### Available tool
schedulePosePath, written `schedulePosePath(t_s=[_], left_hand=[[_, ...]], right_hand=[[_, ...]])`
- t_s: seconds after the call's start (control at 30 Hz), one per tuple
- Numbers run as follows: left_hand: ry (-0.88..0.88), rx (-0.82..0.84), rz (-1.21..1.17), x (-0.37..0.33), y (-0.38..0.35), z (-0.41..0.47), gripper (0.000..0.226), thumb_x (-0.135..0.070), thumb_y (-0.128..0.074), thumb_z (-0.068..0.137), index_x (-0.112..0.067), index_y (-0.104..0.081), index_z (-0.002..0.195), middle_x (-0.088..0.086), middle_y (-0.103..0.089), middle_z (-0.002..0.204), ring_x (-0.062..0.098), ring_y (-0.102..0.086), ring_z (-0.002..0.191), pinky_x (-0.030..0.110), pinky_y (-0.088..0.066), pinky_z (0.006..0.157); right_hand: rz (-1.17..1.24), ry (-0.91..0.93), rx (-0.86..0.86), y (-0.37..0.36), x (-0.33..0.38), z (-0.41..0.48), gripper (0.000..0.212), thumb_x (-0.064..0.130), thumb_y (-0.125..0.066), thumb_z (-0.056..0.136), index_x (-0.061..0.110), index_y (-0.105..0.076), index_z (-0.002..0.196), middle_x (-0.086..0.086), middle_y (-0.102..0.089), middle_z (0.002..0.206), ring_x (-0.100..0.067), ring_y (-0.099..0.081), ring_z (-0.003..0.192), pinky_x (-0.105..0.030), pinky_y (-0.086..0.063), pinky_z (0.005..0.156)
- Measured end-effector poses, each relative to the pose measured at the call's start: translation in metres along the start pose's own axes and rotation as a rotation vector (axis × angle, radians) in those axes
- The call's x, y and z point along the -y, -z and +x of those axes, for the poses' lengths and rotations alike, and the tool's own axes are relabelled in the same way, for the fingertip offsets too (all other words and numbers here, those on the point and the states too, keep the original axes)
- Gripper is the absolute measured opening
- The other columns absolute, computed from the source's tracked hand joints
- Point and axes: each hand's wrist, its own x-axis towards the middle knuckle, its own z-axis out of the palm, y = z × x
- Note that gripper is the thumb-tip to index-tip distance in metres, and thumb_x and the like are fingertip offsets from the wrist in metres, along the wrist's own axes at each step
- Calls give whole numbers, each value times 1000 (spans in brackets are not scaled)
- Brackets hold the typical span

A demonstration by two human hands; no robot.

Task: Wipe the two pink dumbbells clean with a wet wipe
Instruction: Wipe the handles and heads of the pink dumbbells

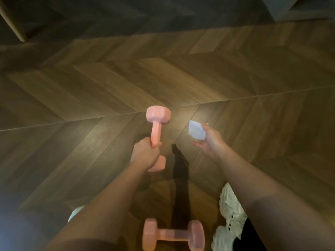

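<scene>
Two pink dumbbells show over a wooden herringbone floor (108,84), which fills nearly the whole view. Resting on that floor near its bottom edge, the lower dumbbell (173,234) lies crosswise between the person's forearms, with a white sneaker (229,214) just to its right and the toe of another shoe (75,212) peeking out left of the left forearm. Lifted clear of the floor, the held dumbbell (158,124) stands nearly upright; the left hand (145,153) is wrapped tight around the lower part of its handle, so one head rises above the fist and the other pokes out below it. Off to the right, apart from that dumbbell, the right hand (210,140) pinches a folded white wet wipe (197,131) between thumb and fingers.
</scene>
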Motion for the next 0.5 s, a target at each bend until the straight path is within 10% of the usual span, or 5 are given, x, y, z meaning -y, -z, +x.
schedulePosePath(t_s=[0.5], left_hand=[[149, -79, 113, 38, -39, 74, 36, -35, -59, 96, -3, -61, 111, 2, -53, 81, 20, -52, 72, 29, -37, 54]], right_hand=[[-27, -79, -33, -19, -43, 72, 45, 27, -56, 100, 5, -44, 137, -17, -50, 133, -32, -54, 121, -45, -52, 96]])
